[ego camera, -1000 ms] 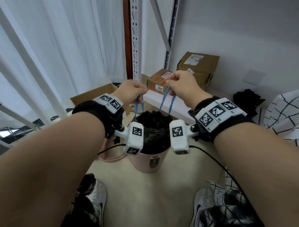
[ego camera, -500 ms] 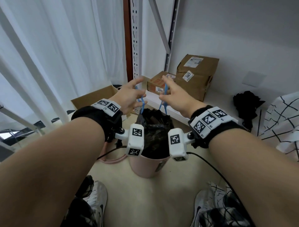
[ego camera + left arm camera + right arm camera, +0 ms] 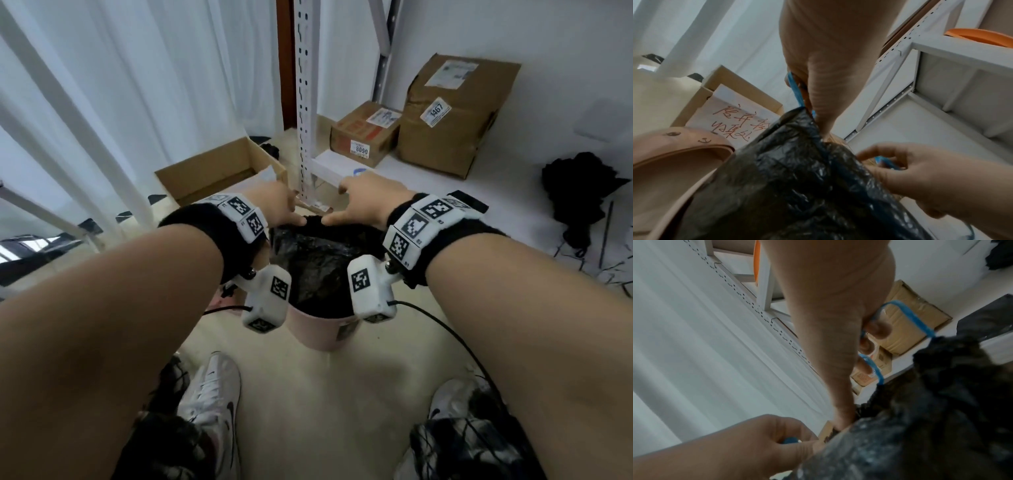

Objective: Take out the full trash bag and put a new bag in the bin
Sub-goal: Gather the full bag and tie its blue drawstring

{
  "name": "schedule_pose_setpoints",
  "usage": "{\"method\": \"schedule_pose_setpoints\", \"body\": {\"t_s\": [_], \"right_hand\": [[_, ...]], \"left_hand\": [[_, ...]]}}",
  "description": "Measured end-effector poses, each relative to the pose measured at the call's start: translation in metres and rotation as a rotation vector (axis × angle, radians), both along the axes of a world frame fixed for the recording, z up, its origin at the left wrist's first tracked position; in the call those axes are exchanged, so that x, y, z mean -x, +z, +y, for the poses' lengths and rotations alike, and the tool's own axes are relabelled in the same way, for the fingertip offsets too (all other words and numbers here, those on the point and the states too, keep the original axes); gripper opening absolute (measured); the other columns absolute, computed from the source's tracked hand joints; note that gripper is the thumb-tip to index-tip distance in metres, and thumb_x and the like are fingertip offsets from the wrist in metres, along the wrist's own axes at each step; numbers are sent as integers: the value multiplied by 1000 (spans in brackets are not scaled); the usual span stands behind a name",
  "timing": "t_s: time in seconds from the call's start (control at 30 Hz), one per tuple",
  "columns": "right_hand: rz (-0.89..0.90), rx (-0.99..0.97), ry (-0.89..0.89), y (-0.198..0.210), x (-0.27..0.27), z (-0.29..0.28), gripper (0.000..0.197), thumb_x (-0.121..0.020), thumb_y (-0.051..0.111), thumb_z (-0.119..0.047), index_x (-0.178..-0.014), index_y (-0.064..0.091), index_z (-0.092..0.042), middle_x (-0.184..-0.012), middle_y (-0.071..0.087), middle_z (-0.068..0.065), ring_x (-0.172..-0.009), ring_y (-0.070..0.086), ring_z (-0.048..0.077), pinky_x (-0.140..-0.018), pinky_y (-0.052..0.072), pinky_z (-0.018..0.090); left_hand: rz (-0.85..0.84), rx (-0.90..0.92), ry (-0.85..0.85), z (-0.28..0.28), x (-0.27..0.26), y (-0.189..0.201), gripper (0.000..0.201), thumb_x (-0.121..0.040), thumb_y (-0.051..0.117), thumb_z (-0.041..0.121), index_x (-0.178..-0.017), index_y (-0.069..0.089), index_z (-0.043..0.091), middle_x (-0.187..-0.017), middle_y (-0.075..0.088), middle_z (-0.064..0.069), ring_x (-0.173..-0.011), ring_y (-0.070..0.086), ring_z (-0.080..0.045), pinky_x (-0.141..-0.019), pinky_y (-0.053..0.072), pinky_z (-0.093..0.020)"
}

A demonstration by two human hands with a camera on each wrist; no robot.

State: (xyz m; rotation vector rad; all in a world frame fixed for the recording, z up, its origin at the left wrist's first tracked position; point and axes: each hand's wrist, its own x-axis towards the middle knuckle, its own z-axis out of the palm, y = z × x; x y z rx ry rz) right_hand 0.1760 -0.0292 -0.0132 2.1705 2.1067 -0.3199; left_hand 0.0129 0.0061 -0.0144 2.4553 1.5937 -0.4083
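Observation:
A pink bin [image 3: 322, 330] stands on the floor between my forearms, with a full black trash bag [image 3: 318, 260] gathered in it. Both hands sit low at the bag's far top edge, thumbs touching the plastic. My left hand [image 3: 274, 207] pinches a blue drawstring [image 3: 795, 91] just above the bag [image 3: 797, 178]. My right hand [image 3: 368, 202] has the other blue drawstring loop [image 3: 906, 316] hooked round its curled fingers, and the loop runs into the bag's gathered neck [image 3: 931, 353]. From the head view the strings are hidden behind the hands.
A white shelf post [image 3: 305, 102] rises just behind the bin. Taped cardboard boxes [image 3: 452, 113] sit on the low shelf, an open box [image 3: 219, 168] by the curtain at the left. A black heap [image 3: 582, 185] lies right. My shoes [image 3: 212, 394] stand close to the bin.
My hands came down from holding the blue strings up to the bag's top edge, close together. The strings went from long and taut to short.

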Motion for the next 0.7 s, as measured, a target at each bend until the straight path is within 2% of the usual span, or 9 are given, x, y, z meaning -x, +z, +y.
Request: {"method": "schedule_pose_setpoints", "body": {"t_s": [0.1, 0.17, 0.27, 0.3, 0.37, 0.47, 0.57, 0.63, 0.7], "right_hand": [[-57, -53, -27, -4, 7, 3, 26, -88, 60, -26, -110, 62, -12, -115, 63, 9, -95, 57, 28, -74, 41, 31], [-17, -174, -151, -2, 6, 1, 28, -89, 52, -15, -116, 58, -11, -124, 56, 12, -109, 55, 32, -82, 40, 36], [30, -287, -164, 5, 9, -3, 40, -83, 55, -35, -120, 52, -21, -136, 39, 13, -127, 36, 34, -108, 23, 50], [55, -321, -112, 8, 13, -5, 38, -81, 56, -41, -115, 54, -25, -139, 37, 11, -132, 31, 33, -113, 14, 54], [101, -347, 32, 11, 27, -13, 36, -80, 56, -51, -110, 59, -31, -142, 36, 5, -137, 26, 29, -114, 5, 57], [114, -191, 264, 5, 56, -23, 45, -81, 55, -62, -117, 60, -35, -133, 45, 1, -129, 33, 25, -110, 20, 50], [146, -153, 295, -9, 81, -25, 44, -83, 57, -57, -121, 59, -35, -126, 48, 3, -125, 39, 26, -105, 26, 47], [224, -188, 242, -16, 90, -24, 42, -83, 61, -50, -122, 58, -33, -125, 49, 4, -124, 41, 28, -103, 28, 46], [268, -189, 209, -20, 92, -22, 40, -83, 63, -46, -120, 59, -32, -119, 50, 3, -122, 43, 28, -101, 29, 44]], "left_hand": [[72, 19, 5, -1, -2, 3, 48, -96, 49, 35, -119, 57, -5, -123, 59, -20, -116, 53, -33, -97, 42, -38], [98, 11, 47, -1, 4, 5, 49, -98, 43, 35, -120, 54, -8, -123, 58, -21, -115, 53, -34, -95, 42, -38], [25, 47, 125, 1, 16, 8, 47, -100, 40, 35, -115, 56, -7, -105, 61, -18, -105, 57, -32, -94, 42, -37], [6, 67, 130, 2, 20, 10, 47, -100, 38, 36, -98, 62, -4, -88, 61, -14, -92, 60, -30, -93, 43, -36], [-20, 120, 170, 5, 28, 12, 55, -99, 39, 41, -65, 56, 2, -65, 57, -8, -69, 57, -24, -85, 46, -35], [-60, 217, 197, 1, 39, 19, 44, -89, 58, 43, -70, 61, 3, -72, 62, -11, -69, 58, -25, -75, 48, -31], [-62, 183, 175, -7, 46, 25, 32, -86, 63, 29, -62, 58, 8, -62, 58, -6, -54, 49, -18, -60, 40, -27], [-150, 258, 213, -9, 48, 25, 27, -89, 60, 19, -66, 56, 6, -62, 56, -7, -53, 49, -17, -62, 44, -28], [-319, 354, 288, -9, 51, 23, 11, -92, 58, 10, -84, 54, 4, -69, 56, -11, -57, 52, -18, -67, 50, -30]]}}
